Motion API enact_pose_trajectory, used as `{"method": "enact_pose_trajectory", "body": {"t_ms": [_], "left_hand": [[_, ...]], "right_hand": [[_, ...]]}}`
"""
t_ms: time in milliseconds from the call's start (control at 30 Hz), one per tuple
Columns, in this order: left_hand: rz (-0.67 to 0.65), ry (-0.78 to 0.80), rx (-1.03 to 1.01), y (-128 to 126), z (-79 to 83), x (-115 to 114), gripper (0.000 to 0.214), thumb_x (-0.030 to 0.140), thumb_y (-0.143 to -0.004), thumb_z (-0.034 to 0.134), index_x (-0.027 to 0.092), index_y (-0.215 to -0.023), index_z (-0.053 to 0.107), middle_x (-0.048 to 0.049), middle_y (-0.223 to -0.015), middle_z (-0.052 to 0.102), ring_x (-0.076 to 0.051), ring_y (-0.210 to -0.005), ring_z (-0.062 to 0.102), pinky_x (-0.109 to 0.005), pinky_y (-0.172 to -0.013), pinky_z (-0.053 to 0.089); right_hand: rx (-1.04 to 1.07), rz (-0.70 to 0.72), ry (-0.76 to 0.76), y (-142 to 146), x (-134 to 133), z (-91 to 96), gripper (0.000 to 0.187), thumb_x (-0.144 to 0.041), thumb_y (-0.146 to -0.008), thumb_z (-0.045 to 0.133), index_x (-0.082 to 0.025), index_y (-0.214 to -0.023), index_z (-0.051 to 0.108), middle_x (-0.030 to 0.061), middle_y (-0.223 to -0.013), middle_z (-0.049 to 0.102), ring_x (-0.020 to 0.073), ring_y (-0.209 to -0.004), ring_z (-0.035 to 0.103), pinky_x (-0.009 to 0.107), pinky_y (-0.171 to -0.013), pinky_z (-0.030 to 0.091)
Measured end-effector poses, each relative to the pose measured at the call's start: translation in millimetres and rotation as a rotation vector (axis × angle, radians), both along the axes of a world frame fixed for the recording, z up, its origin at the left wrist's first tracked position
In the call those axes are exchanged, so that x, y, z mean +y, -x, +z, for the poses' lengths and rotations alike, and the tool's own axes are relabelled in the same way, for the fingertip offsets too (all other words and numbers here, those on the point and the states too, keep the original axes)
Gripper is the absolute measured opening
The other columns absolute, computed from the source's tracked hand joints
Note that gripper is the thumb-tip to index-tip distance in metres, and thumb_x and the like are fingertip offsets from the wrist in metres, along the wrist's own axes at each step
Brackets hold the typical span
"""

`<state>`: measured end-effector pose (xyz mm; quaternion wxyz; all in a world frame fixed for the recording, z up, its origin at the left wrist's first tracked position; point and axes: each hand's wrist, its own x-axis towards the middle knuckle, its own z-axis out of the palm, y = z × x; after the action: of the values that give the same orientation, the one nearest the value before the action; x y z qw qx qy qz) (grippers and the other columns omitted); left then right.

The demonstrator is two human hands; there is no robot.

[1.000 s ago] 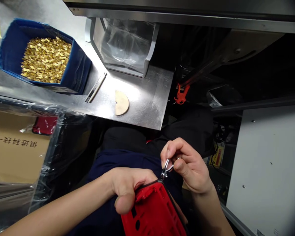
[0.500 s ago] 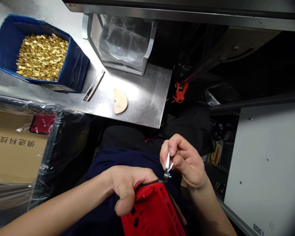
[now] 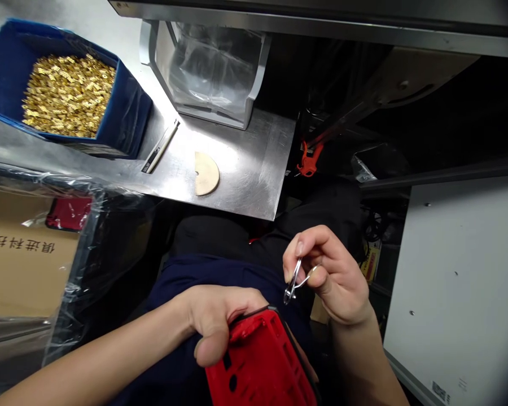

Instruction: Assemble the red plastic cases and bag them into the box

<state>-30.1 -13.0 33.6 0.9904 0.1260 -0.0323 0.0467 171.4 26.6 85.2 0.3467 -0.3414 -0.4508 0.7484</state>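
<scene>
My left hand [image 3: 214,321] grips a red plastic part [image 3: 260,363] with slots and holes, held over my lap at the bottom centre, thumb pressed on its top edge. Just right of it, my right hand [image 3: 325,276] pinches a small silver metal tool [image 3: 294,280] like tweezers or clippers, its tip pointing down a little above the red part's upper corner. The tip does not touch the part.
A steel bench [image 3: 245,180] lies ahead with a tan half-disc [image 3: 205,173], a thin metal strip [image 3: 161,146], a blue bin of small brass pieces [image 3: 65,93] and a grey bin lined with clear plastic [image 3: 207,70]. A wrapped cardboard box [image 3: 21,259] stands left, a white cabinet panel [image 3: 461,276] right.
My right hand has lifted the silver tool slightly up and right, off the red part's corner. The left hand keeps its grip; the view drifted a little.
</scene>
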Motion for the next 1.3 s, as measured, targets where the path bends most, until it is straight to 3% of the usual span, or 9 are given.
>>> {"method": "enact_pose_trajectory", "body": {"t_ms": [133, 333, 833, 1300], "left_hand": [[0.063, 0.055, 0.021, -2.5, -5.2, -9.2, 0.1, 0.068, -0.039, 0.095, 0.004, -0.112, 0.071, -0.0143, -0.108, 0.078, -0.042, -0.111, 0.071, -0.047, -0.101, 0.055], [0.088, 0.042, 0.045, -2.3, -9.1, -14.1, 0.091, 0.068, -0.037, 0.095, 0.008, -0.103, 0.074, -0.0097, -0.091, 0.08, -0.035, -0.087, 0.077, -0.041, -0.087, 0.061], [0.087, 0.049, 0.04, -3.4, -5.3, -12.5, 0.096, 0.068, -0.039, 0.095, 0.005, -0.108, 0.074, -0.014, -0.104, 0.077, -0.039, -0.101, 0.074, -0.041, -0.09, 0.059], [0.079, 0.101, 0.051, -4.6, -5.1, -11.3, 0.089, 0.063, -0.035, 0.098, 0.008, -0.101, 0.074, -0.0117, -0.097, 0.078, -0.037, -0.095, 0.075, -0.041, -0.093, 0.058]], "right_hand": [[-0.062, 0.091, -0.073, -0.3, 6.4, 3.4, 0.022, -0.04, -0.1, 0.066, -0.025, -0.115, 0.059, 0.0025, -0.091, 0.065, 0.0157, -0.077, 0.059, 0.028, -0.068, 0.049], [-0.112, 0.213, -0.16, -1.7, 16.7, 7.0, 0.021, -0.042, -0.101, 0.064, -0.026, -0.115, 0.06, 0.0022, -0.092, 0.066, 0.0166, -0.076, 0.059, 0.031, -0.069, 0.048], [-0.165, 0.267, -0.209, -6.9, 20.1, 13.8, 0.023, -0.044, -0.101, 0.063, -0.026, -0.114, 0.06, 0.003, -0.094, 0.065, 0.0171, -0.076, 0.06, 0.032, -0.068, 0.049], [-0.166, 0.291, -0.226, -3.3, 24.4, 16.1, 0.019, -0.043, -0.101, 0.063, -0.025, -0.109, 0.06, 0.003, -0.09, 0.064, 0.0179, -0.074, 0.059, 0.032, -0.066, 0.047]]}}
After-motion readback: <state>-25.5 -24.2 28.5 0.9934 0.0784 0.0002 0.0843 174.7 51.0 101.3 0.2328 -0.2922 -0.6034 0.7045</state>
